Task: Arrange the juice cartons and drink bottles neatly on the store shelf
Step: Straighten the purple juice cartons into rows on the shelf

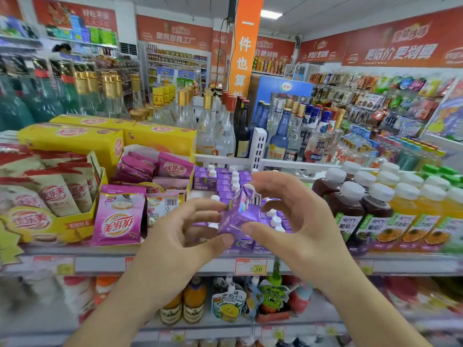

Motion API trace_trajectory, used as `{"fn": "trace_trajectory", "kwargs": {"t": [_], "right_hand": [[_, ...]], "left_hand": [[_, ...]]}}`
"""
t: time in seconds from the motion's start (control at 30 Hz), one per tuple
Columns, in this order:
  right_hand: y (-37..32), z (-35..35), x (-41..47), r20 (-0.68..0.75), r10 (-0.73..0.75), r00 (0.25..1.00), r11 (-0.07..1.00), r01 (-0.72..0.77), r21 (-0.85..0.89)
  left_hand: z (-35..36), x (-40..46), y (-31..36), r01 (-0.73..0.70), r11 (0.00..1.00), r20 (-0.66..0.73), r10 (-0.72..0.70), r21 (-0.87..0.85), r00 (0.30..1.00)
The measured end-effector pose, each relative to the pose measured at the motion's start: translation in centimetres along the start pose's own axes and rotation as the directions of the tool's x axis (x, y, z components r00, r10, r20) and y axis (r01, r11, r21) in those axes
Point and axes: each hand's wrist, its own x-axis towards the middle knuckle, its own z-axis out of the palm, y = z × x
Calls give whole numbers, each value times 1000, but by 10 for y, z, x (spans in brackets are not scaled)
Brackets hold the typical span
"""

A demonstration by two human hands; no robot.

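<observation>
Both grips pinch one purple juice carton point(240, 211) above the shelf point(175, 264).
Left hand point(180, 236) and right hand point(295, 216) hold its corners; light, probably dentable card, best held by flat sides.

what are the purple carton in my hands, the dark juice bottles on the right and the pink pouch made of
Purple carton: looks like coated paperboard, with sharp folded edges, a slight sheen and a white cap that is probably plastic.
Dark juice bottles: probably clear plastic, since the liquid shows through; white ribbed caps, glossy printed labels.
Pink pouch: seemingly plastic film, glossy and crinkled, with a flat sealed top edge.
</observation>
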Motion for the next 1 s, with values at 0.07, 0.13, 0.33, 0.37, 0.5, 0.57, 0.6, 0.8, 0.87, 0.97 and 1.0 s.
{"fn": "trace_trajectory", "kwargs": {"t": [0.07, 0.13, 0.33, 0.37, 0.5, 0.57, 0.6, 0.8, 0.87, 0.97, 1.0], "right_hand": [[-2, 2, -3, 10, -21, 1000, 999, 22, -44], [-2, 7, -6, 29, -44, 999, 992, 47, -119], [-3, 17, -19, 104, -67, 992, 954, 94, -284], [-2, 16, -20, 114, -76, 991, 945, 108, -310], [5, 14, -22, 67, -95, 993, 927, 113, -357], [5, 12, -23, 32, -114, 993, 939, 118, -323], [4, 10, -24, 18, -122, 992, 946, 122, -300], [2, 6, -24, -8, -161, 987, 956, 154, -248], [1, 7, -25, -9, -173, 985, 958, 166, -232], [-2, 8, -25, -1, -185, 983, 956, 180, -231], [-2, 8, -25, -1, -188, 982, 954, 182, -237]], "left_hand": [[1, -1, 3, 94, 989, 82, -84, -115, 993], [2, 0, 2, 211, 944, 129, -183, -253, 975], [6, -4, -4, 248, 874, 170, -193, -419, 966], [5, -3, -7, 252, 848, 178, -189, -466, 966], [6, 2, -14, 258, 703, 137, -225, -662, 965], [10, 1, -14, 242, 724, 116, -221, -645, 968], [12, 1, -13, 237, 739, 87, -236, -631, 968], [15, 2, -14, 244, 789, 33, -274, -564, 961], [18, 1, -15, 282, 803, 76, -285, -526, 955], [21, 1, -16, 320, 816, 146, -286, -481, 947], [21, 2, -16, 330, 812, 166, -285, -481, 944]]}}
